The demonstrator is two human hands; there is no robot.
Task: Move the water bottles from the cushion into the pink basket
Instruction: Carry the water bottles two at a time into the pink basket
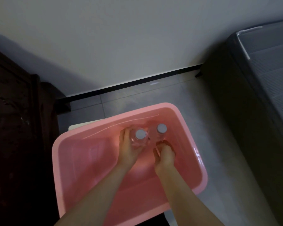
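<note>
A pink basket (88, 160) stands on the floor below me, seen from above. Two clear water bottles with grey caps stand upright inside it, near its far right corner. My left hand (128, 149) is wrapped around the left bottle (140, 136). Beside it, my right hand (164, 154) grips the lower part of the right bottle (160, 129). Both forearms reach down into the basket. The cushion is not in view.
Dark wooden furniture (15, 128) stands close on the left. A grey mattress or bed (260, 87) lies on the right. A white wall with a black skirting (129, 84) runs behind the basket. Grey floor tiles (219, 144) surround it.
</note>
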